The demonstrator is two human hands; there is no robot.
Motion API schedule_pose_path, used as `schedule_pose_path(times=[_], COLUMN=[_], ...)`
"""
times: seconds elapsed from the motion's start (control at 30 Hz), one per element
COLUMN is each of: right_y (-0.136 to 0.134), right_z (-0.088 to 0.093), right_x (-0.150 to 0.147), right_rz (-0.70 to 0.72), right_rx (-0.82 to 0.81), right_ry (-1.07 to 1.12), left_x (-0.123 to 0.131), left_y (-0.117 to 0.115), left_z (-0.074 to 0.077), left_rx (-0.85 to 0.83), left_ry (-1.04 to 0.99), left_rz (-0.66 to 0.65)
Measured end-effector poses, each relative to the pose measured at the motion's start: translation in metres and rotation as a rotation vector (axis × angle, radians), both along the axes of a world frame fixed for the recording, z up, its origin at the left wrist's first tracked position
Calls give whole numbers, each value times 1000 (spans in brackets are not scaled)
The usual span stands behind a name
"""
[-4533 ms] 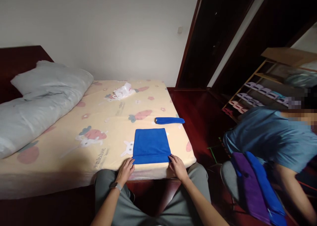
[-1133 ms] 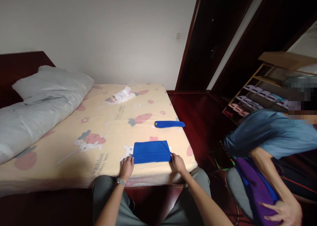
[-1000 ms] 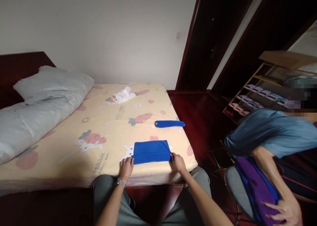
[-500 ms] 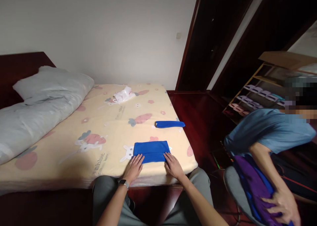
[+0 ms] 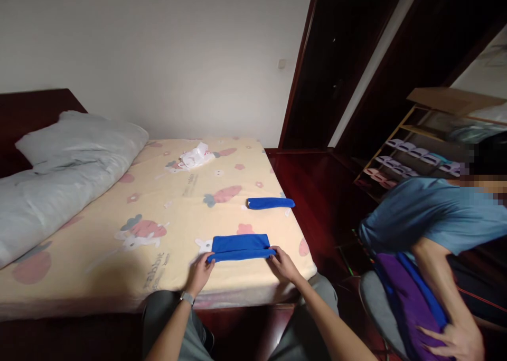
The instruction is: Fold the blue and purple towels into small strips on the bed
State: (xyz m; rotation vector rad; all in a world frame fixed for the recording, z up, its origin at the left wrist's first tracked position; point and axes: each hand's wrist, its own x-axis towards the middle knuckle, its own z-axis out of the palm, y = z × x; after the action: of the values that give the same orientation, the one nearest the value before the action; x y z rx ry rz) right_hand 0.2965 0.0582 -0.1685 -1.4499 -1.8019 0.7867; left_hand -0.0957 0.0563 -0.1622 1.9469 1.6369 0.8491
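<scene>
A blue towel [image 5: 241,243] lies near the front edge of the bed, its near strip folded over toward the middle. My left hand [image 5: 201,272] pinches the left end of that fold. At the right end, my right hand [image 5: 284,265] grips the fold between thumb and fingers. Farther off, close to the bed's right edge, a second blue towel [image 5: 270,203] rests as a narrow folded strip, touched by neither hand.
The bed [image 5: 166,268] has a yellow sheet printed with rabbits and carrots. A white plastic bag [image 5: 197,156] and a grey quilt [image 5: 79,165] lie on it. At right, another person [image 5: 428,208] leans over purple and blue cloths [image 5: 412,303] on a chair. Behind stands a shoe rack [image 5: 400,134].
My hands went from lying flat on the towel to pinching its near edge, which is now folded away from me. The other person's hand shifted slightly over the purple cloth.
</scene>
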Motion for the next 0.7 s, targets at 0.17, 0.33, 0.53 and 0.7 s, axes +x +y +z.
schedule_pose_path(times=[0.17, 0.33, 0.53, 0.7], right_y=[7, 24, 33, 14], right_z=[0, -5, 4, 18], right_x=[9, 1, -5, -15], right_rz=[-32, -118, -183, -231], right_rx=[-149, -193, -198, 6], right_ry=[-28, -217, -413, -496], left_x=[5, 15, 20, 16], left_y=[9, 26, 39, 21], left_z=[-6, -11, 3, 16], left_rx=[-17, -29, -19, 162], left_ry=[-2, 156, 255, 322], left_rz=[85, 217, 229, 93])
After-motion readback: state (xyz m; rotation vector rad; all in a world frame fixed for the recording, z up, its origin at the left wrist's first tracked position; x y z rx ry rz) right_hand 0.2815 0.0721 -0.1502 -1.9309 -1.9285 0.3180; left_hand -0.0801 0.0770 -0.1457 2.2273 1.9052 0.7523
